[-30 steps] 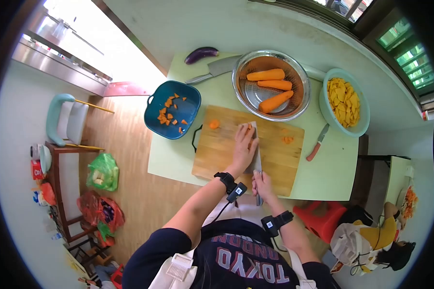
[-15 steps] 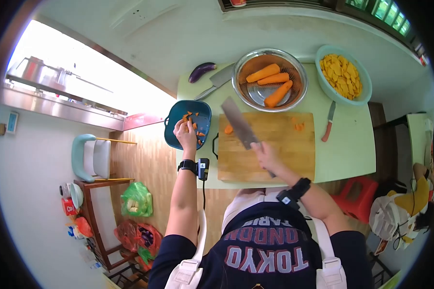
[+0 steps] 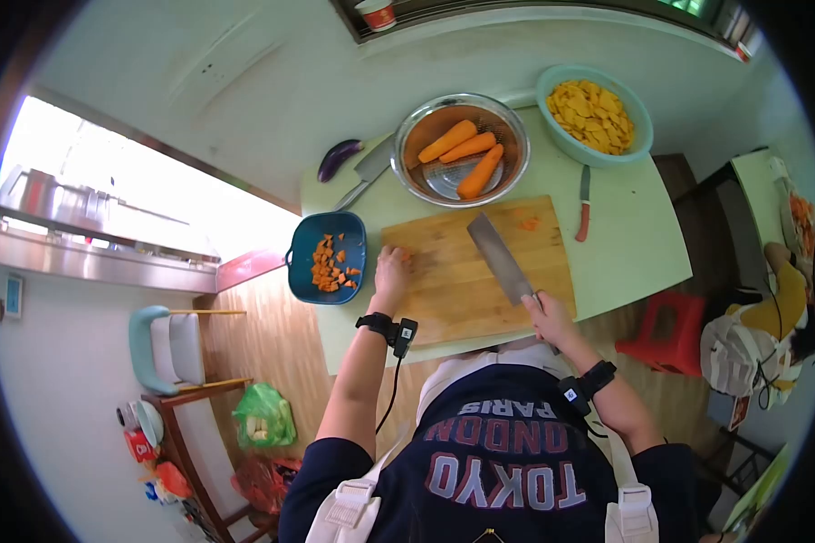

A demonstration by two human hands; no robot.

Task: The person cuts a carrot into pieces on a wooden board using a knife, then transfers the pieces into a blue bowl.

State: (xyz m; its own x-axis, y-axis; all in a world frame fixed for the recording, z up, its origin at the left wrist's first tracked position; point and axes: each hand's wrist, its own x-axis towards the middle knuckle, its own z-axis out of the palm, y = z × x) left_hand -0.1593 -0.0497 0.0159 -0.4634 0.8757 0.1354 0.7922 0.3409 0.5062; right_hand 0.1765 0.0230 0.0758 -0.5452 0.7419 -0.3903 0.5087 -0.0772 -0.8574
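Observation:
In my right hand (image 3: 550,321) is the handle of a cleaver (image 3: 500,260), its broad blade slanting up and left above the wooden cutting board (image 3: 480,299). At the board's upper left edge, my left hand (image 3: 391,276) has its fingers closed on a piece of carrot (image 3: 407,257), mostly covered by the fingers. Just left of that hand stands a dark blue basin (image 3: 296,288) with chopped carrot pieces (image 3: 326,262) in it. A few thin carrot scraps (image 3: 530,223) lie near the board's far right corner.
Behind the board, a steel bowl (image 3: 398,172) holds three whole carrots (image 3: 480,172). A light blue bowl (image 3: 645,136) of yellow slices (image 3: 591,116) stands at the far right, near a red-handled knife (image 3: 583,217). An eggplant (image 3: 338,160) and another cleaver (image 3: 371,167) lie at the back left.
My left hand has left the blue basin and come right to the carrot piece on the board. My right hand has moved the cleaver rightward. The view has shifted and turned slightly.

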